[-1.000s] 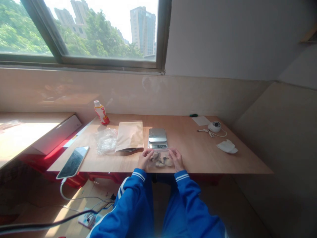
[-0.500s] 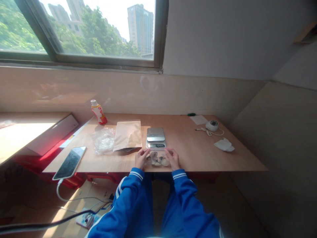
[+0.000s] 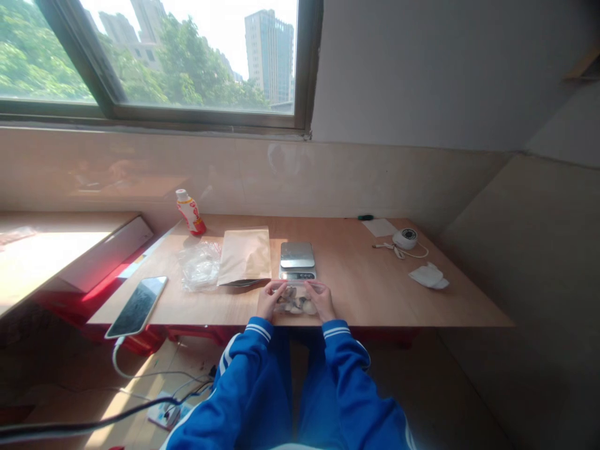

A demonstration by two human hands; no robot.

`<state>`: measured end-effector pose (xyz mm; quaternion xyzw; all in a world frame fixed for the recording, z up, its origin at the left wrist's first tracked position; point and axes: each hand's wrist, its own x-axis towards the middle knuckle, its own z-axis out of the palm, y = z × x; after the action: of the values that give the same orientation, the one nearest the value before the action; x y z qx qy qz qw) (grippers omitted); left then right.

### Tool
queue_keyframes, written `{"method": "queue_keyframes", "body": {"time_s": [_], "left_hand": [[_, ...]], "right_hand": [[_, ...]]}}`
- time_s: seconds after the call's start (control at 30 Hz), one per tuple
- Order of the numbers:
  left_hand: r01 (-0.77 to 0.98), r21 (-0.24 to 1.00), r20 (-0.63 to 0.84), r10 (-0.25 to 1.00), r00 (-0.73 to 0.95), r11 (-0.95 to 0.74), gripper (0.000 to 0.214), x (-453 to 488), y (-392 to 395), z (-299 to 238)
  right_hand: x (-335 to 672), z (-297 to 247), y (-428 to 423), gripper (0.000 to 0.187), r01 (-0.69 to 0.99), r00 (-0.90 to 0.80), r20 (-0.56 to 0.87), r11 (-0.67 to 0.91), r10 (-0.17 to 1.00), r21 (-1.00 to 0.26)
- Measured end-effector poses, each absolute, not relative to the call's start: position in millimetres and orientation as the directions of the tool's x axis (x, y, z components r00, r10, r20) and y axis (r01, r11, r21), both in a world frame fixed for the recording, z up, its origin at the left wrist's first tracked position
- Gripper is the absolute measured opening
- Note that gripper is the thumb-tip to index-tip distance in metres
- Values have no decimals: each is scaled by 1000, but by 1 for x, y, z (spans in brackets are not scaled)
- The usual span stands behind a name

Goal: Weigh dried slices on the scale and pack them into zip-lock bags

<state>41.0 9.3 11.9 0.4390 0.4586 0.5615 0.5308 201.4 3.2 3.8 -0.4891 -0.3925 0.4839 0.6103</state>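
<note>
Both of my hands grip a clear zip-top plastic bag (image 3: 296,302) at the table's front edge. Inside it are several pale and dark pieces, too small to name surely. My left hand (image 3: 269,301) pinches the bag's upper left, and my right hand (image 3: 321,300) pinches its upper right, along the reddish top strip. Just beyond the bag sits a silver kitchen scale (image 3: 297,256) with a lit display. Left of the scale lies a brown kraft paper pouch (image 3: 245,255), its dark mouth facing me.
Crumpled clear plastic (image 3: 200,267), a red-and-white bottle (image 3: 190,214) and a charging phone (image 3: 137,307) are on the left. To the right lie a small white fan-like device (image 3: 405,238) with a cable, a crumpled tissue (image 3: 428,275), a paper sheet (image 3: 379,227) and a green-handled tool (image 3: 365,218).
My right hand has moved left, closer to my left hand, along the top of the bag. The view has shifted slightly.
</note>
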Motion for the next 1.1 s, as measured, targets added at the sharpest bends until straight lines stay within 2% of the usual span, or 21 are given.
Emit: {"method": "queue_keyframes", "body": {"time_s": [0.37, 0.6, 0.83, 1.1], "left_hand": [[-181, 983, -9, 997, -81, -6, 32, 40, 9, 8], [-220, 975, -15, 990, -139, -16, 31, 46, 11, 5], [-245, 970, -14, 998, -68, -3, 29, 47, 9, 10], [-263, 964, -61, 996, -69, 41, 34, 50, 9, 6]], "right_hand": [[204, 6, -2, 35, -251, 202, -43, 9, 978, -968], [197, 6, 1, 30, -246, 310, -2, 78, 951, -966], [200, 7, 1, 28, -201, 129, 61, 87, 990, -976], [194, 9, 0, 25, -150, 179, 92, 120, 979, -981]]}}
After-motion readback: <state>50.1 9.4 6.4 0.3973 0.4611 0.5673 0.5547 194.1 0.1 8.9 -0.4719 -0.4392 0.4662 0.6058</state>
